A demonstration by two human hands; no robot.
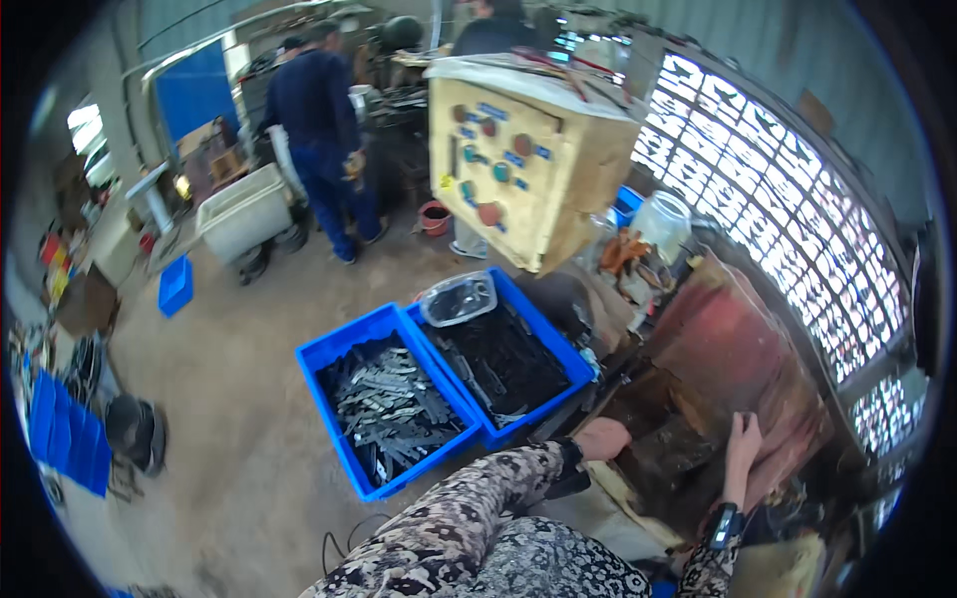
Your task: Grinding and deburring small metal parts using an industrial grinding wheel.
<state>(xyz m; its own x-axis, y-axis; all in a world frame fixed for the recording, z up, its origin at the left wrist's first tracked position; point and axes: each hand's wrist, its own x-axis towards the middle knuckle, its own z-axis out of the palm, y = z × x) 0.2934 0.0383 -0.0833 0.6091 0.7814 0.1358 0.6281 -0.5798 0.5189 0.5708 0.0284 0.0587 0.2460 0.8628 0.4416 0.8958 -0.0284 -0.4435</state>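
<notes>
fingers (746, 431) of the right hand (743, 448) lie straight and close together, flat against the reddish, rusty metal plate (728, 349) at the right of the worktop (638, 488), while the left hand (603, 439) is curled into a loose fist at the worktop's near edge; whether it pinches anything cannot be told. the plate stands tilted beside the two blue crates (344, 349) of dark metal strips (394, 404). judged stiff, heavy and rough-surfaced, it is best gripped along an exposed edge.
</notes>
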